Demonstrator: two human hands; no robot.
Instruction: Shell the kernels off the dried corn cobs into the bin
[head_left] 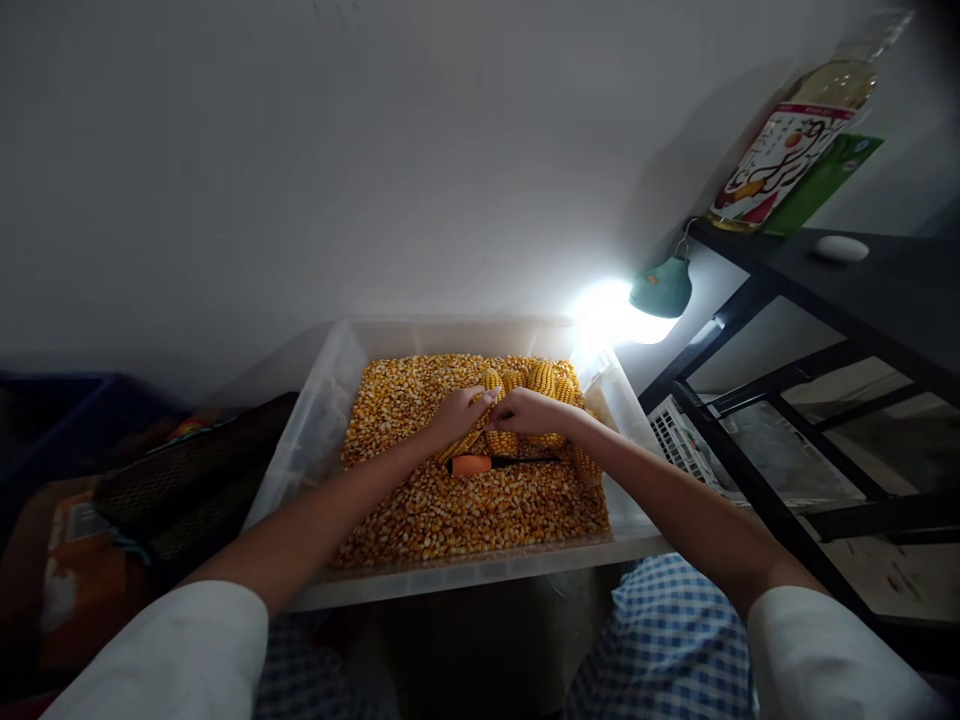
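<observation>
Two bare hands are held over the kernels (450, 520) in a translucent bin (465, 578). By the left hand (459, 415) one ear (469, 441) of corn is gripped, fingers closed round it and thumb laid near its upper end; the ear is slanted, its lower end pointed toward the near left. By the right hand (529, 412) the ear's right side is met with bent fingers; how tightly they are closed, and whether anything is pinched between them, cannot be told. More cobs (541, 378) are heaped just beyond and beside the right hand, so little room is left on that side. Just below the hands an orange-handled tool (480, 464) is laid crosswise on the kernels, its shaft pointed right.

More open room is found on the left and near parts of the kernels, where only loose grain is spread. The bin's far edge is set close to the wall (375, 200), and its near edge is crossed by neither forearm. By the far right corner, a lit lamp (664, 288) is hung from the shelf (900, 290). Beyond the left side, a mesh bag (195, 480) is crowded against the bin.
</observation>
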